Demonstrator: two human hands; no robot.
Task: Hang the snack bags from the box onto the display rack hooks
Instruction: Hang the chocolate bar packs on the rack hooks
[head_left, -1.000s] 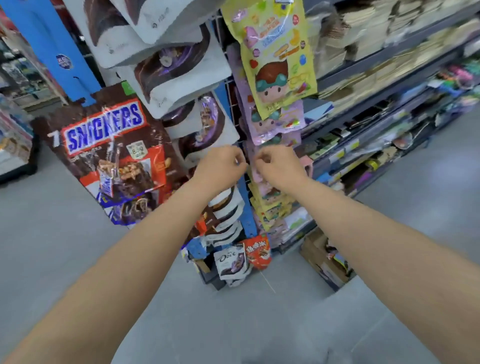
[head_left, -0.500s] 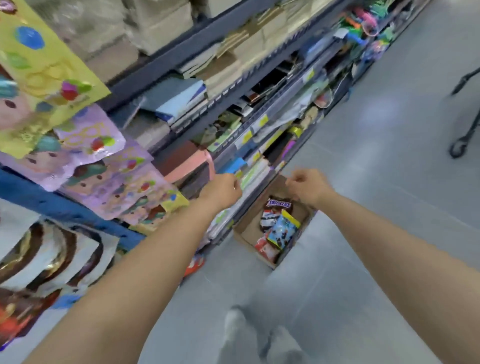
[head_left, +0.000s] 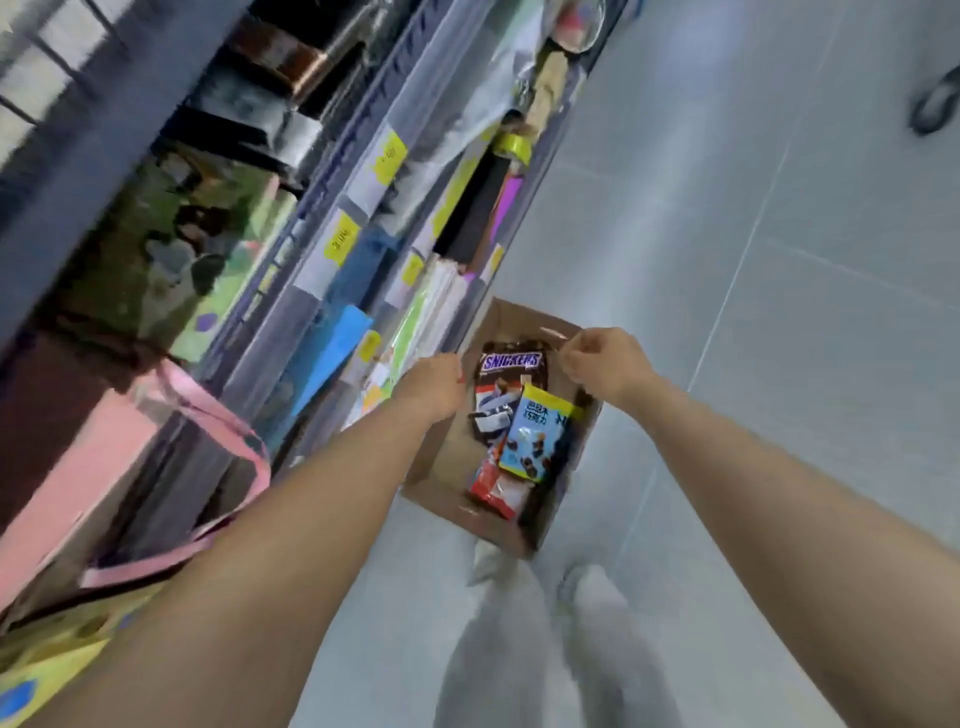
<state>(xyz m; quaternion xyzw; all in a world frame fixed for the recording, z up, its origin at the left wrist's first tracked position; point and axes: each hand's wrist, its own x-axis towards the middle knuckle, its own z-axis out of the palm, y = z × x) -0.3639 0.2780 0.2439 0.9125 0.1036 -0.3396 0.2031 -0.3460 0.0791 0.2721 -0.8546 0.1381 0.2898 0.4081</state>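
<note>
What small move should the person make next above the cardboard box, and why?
Probably lower the right hand and pinch the top edge of the blue-and-yellow snack bag. It and the left hand hover curled above the cardboard box, apparently empty; that bag lies on top of the Snickers bag, so it looks easiest to take.

The single head-worn camera looks steeply down at the floor (head_left: 779, 322), close above it. Shelves (head_left: 332, 218) fill its left side, and the box (head_left: 444, 462) sits mid-frame.

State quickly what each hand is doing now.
Left hand: fingers curled, holding nothing visible.
Right hand: fingers curled, holding nothing visible.
</note>
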